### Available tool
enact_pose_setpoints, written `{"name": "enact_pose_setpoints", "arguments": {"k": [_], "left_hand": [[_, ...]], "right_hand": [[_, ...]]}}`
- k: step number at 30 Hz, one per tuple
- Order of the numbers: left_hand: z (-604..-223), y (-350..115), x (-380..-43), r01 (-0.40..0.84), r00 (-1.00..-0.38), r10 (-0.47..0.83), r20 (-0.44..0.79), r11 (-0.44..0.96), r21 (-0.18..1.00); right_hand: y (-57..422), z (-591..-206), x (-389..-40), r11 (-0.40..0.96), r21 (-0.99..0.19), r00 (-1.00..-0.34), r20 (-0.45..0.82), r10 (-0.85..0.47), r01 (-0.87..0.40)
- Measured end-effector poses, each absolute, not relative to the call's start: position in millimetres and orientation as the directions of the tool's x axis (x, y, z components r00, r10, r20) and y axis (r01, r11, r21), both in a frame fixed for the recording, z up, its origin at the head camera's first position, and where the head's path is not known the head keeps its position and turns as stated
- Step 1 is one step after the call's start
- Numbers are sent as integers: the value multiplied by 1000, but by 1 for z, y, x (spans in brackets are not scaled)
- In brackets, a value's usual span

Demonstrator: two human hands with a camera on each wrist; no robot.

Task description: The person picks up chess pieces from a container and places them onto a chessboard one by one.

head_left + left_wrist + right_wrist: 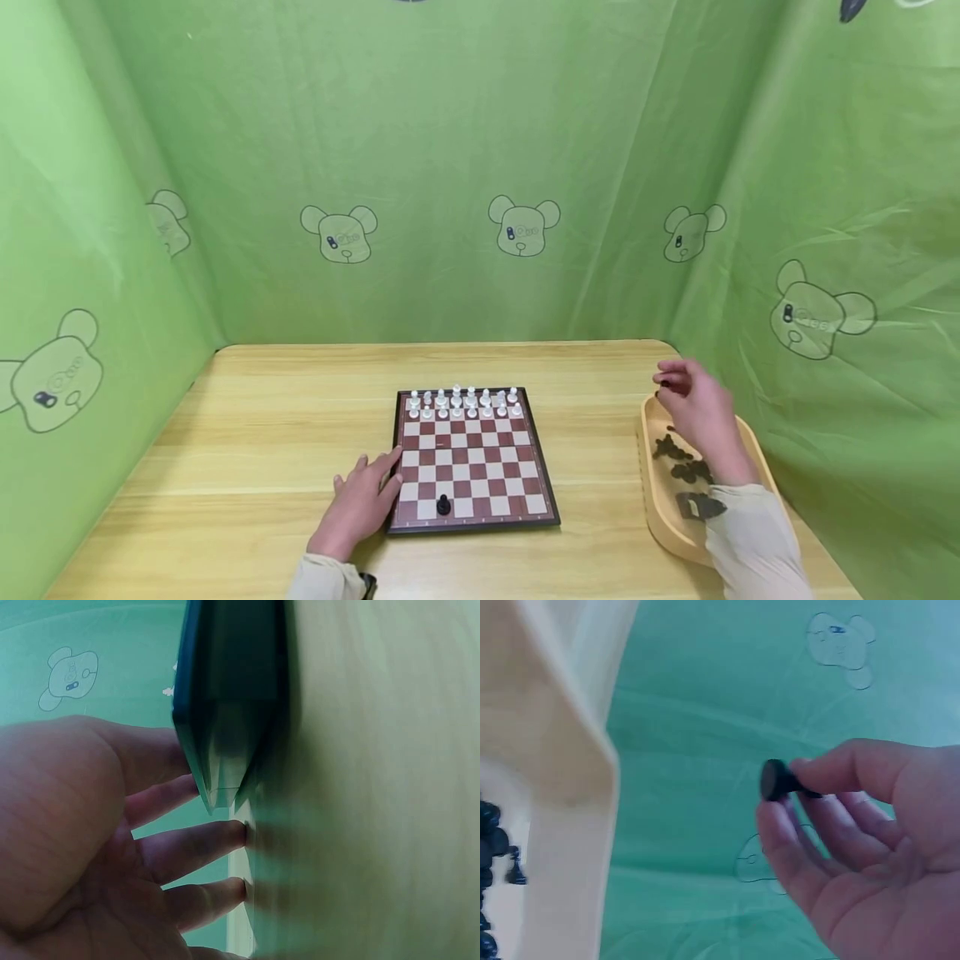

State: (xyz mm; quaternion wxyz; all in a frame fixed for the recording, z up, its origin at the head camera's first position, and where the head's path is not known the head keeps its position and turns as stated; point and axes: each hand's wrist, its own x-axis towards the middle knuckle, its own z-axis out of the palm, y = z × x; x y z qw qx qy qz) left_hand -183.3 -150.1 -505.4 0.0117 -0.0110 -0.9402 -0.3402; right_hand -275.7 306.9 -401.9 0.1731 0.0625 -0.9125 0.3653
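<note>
A chessboard [478,467] lies on the wooden table, with two rows of white chess pieces [457,402] along its far side. One black chess piece [443,505] stands on a near-left square. My left hand [358,498] rests at the board's left edge, fingers spread; in the left wrist view its thumb and index finger touch the board's side while other fingertips meet the table. Above the far end of a plastic bin, my right hand [697,408] pinches a black chess piece [776,780] between thumb and fingers, its round base facing outward.
The cream bin [667,533] stands right of the board, holding several black chess pieces [670,448] and a dark flat item [693,506]. Green curtains [450,125] with bear-head prints enclose the table [262,433] at the back and both sides.
</note>
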Motion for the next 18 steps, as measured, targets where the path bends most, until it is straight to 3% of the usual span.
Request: {"name": "enact_pose_setpoints", "arguments": {"k": [6, 18], "left_hand": [[-506, -151, -184, 31, -999, 16, 30, 768, 639], [-504, -149, -184, 28, -1000, 15, 26, 771, 636]], "right_hand": [[291, -387, -269, 710, -614, -850, 525, 42, -344], [262, -374, -260, 588, -592, -678, 729, 98, -552]]}}
